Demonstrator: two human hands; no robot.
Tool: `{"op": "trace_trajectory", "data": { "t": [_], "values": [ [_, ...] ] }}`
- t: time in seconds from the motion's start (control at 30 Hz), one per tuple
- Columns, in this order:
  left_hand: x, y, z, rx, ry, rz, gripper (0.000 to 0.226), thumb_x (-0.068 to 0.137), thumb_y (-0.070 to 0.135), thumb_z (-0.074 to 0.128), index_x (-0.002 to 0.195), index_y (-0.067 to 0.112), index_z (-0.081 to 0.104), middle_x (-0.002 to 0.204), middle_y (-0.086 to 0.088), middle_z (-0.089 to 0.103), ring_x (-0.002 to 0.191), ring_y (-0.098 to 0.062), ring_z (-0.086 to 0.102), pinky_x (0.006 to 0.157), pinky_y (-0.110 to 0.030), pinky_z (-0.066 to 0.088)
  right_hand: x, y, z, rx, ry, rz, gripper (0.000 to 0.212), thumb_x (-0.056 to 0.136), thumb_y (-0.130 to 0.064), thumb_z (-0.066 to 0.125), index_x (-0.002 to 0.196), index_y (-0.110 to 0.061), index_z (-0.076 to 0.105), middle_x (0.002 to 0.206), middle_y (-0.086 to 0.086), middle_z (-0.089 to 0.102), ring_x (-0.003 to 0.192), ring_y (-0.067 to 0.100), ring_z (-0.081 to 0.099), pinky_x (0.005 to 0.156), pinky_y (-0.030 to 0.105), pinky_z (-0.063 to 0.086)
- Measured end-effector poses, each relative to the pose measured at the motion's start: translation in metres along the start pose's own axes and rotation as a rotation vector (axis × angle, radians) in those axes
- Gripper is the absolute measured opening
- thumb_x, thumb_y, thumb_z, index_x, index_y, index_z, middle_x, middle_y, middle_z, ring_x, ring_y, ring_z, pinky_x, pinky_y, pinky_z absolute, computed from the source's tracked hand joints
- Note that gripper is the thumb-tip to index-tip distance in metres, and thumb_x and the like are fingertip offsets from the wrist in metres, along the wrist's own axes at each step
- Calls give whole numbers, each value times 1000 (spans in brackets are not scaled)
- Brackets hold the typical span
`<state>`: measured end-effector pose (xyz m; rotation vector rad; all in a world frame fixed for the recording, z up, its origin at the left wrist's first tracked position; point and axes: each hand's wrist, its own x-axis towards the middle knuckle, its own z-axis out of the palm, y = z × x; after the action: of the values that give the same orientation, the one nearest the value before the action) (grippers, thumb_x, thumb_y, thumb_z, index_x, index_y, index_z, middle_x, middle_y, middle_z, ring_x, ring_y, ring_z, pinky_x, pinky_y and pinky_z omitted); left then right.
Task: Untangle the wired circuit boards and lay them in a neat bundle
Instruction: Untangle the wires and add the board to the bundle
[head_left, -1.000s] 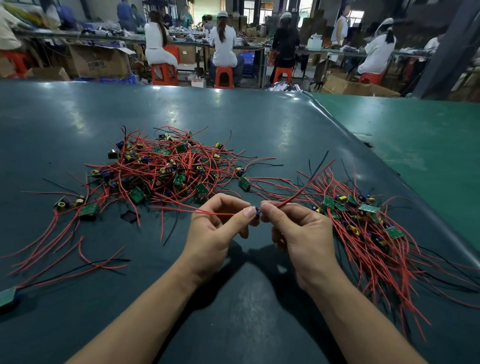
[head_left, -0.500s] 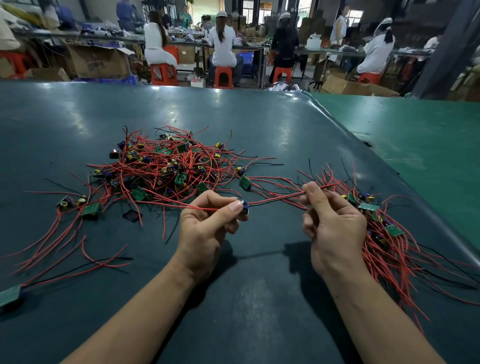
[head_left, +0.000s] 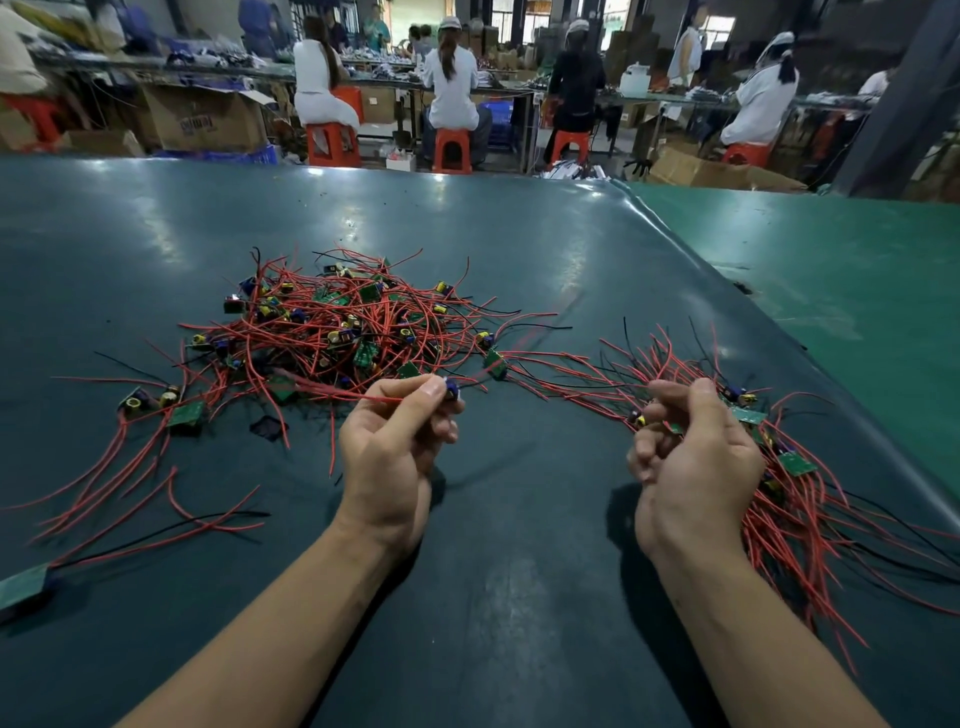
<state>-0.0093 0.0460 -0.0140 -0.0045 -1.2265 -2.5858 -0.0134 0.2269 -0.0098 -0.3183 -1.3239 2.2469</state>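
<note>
With the left hand (head_left: 395, 457) pinching one small circuit board (head_left: 451, 388) and the right hand (head_left: 691, 457) curled round its red wires (head_left: 587, 376), a hard pull could snag the tangled pile (head_left: 332, 332) (green boards, red and black leads) on the worktop (head_left: 519, 519).

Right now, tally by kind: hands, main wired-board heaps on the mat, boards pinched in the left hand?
Hands: 2, left hand, right hand
Main heaps: 2, tangled pile, bundle
Pinched board: 1
Total: 5
</note>
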Motion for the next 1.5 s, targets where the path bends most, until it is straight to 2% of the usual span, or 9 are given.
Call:
{"op": "trace_trajectory", "data": {
  "t": [0.23,0.37,0.73,0.9,1.0,1.13,1.27,1.4,1.5],
  "values": [
    [-7,-8,3,223,-258,35,9,75,6,69,75,15,70,70,-11,69,57,-17,58,57,-22,49,-30,14,14,-209,-574,250,42,70,-47,70,92,-13,76,55,-2,52,35,7,35,36,15,25],
    [-10,-10,3,290,-298,20,9,71,9,74,72,16,70,69,-11,69,58,-20,58,55,-21,47,-29,12,14,-195,-510,193,21,77,-32,69,79,-14,79,51,-2,50,35,7,34,36,17,24],
    [-2,0,5,-6,-148,-72,12,70,-2,66,69,10,64,59,-7,63,47,-11,52,51,-21,40,1,-11,2,-32,-124,-14,23,94,-12,63,73,0,66,58,1,59,34,5,33,35,15,21],
    [2,8,2,-89,-50,-159,29,75,18,63,100,5,67,65,1,63,58,-7,57,59,-18,47,-7,-4,1,-111,-243,58,29,95,-18,61,68,-14,70,51,-1,52,34,8,36,36,13,23],
    [5,11,0,-124,1,-179,28,75,23,65,97,6,69,67,1,65,57,-5,57,58,-18,51,-9,1,0,-306,-306,55,34,95,-21,62,61,-15,67,48,-1,52,36,8,39,36,16,27],
    [11,14,-3,4,38,-70,18,76,29,64,88,16,68,76,3,67,68,-8,61,70,-25,51,-15,5,0,-552,-402,-252,35,92,-19,65,59,-8,60,47,0,48,44,12,40,46,27,31],
    [15,19,-6,-111,18,-80,9,81,22,60,85,14,58,85,-7,73,75,-17,71,75,-32,59,-26,-1,-2,-657,-676,-574,44,87,-25,61,51,-1,54,43,4,41,40,14,35,42,25,27],
    [11,18,-2,-26,-53,-168,18,76,25,62,88,11,63,70,-4,68,44,-6,55,50,-22,53,-28,-6,-1,-325,-656,-241,52,86,-37,57,50,0,60,37,6,41,33,8,35,40,14,26],
    [3,14,0,143,-237,-211,21,78,25,59,82,12,75,63,-5,64,33,-6,42,40,-19,45,-21,-3,4,-357,-522,-46,46,92,-44,60,70,-5,73,44,5,44,34,10,36,37,15,27]
  ]
}}
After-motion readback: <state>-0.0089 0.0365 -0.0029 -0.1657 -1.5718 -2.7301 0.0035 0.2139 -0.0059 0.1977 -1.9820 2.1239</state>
